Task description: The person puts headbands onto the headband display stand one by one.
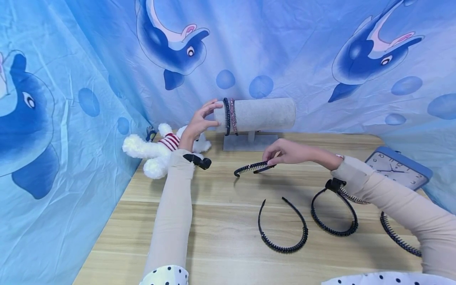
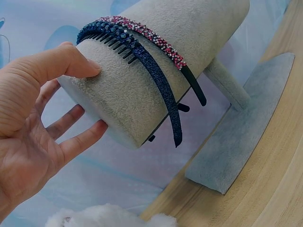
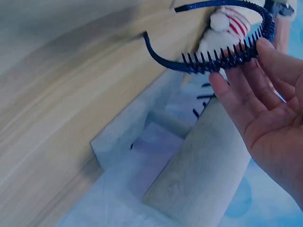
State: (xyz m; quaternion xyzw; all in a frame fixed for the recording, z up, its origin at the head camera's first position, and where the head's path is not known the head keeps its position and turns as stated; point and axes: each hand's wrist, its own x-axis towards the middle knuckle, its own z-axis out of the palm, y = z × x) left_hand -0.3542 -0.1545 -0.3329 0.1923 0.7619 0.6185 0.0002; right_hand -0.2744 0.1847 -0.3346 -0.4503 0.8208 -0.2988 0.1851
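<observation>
Near the far edge of the worktop (image 1: 142, 225), the left hand (image 1: 199, 123) grips the end of a grey display roll (image 1: 265, 114), fingers apart, beside two fitted headbands (image 2: 158, 78). The right hand (image 1: 286, 151), fingers clamped on a black toothed hairband (image 1: 250, 168), holds it above the worktop.

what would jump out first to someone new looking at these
The blue dolphin backdrop behind the table dominates. Next comes the sparkly pink headband beside a dark headband on the grey roll stand, whose end the left hand grips. In front, the right hand holds a black toothed headband.
</observation>
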